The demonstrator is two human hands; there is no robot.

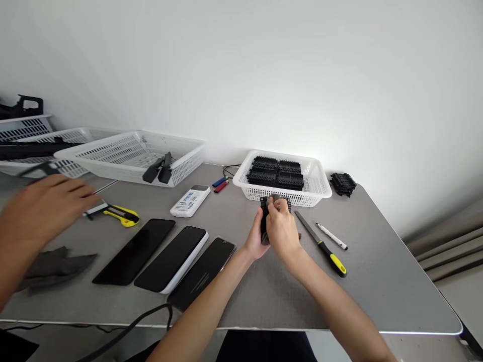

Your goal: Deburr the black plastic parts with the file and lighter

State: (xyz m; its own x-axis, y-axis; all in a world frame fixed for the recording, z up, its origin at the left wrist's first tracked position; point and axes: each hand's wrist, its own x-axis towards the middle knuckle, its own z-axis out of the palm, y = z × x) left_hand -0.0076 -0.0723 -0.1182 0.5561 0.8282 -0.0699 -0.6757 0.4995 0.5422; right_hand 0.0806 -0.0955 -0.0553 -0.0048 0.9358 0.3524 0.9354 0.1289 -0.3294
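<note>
Black ribbed plastic part [263, 205] held mid-frame, long axis roughly up-frame, just below white basket [249, 192]. Touched by both hands: left hand's [257, 236] grip closed round left side; right hand [282, 226] curled over face, perhaps on grey cloth [274, 197], hold can't be told. Grey desk [385, 281] underneath, pale wall [302, 75] behind.

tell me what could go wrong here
The black part in the left grip could slip under the right grip and hit the white basket just beyond. The marker, lying beside the file, might roll if nudged. The co-worker's hand could brush the yellow cutter close by.
</note>
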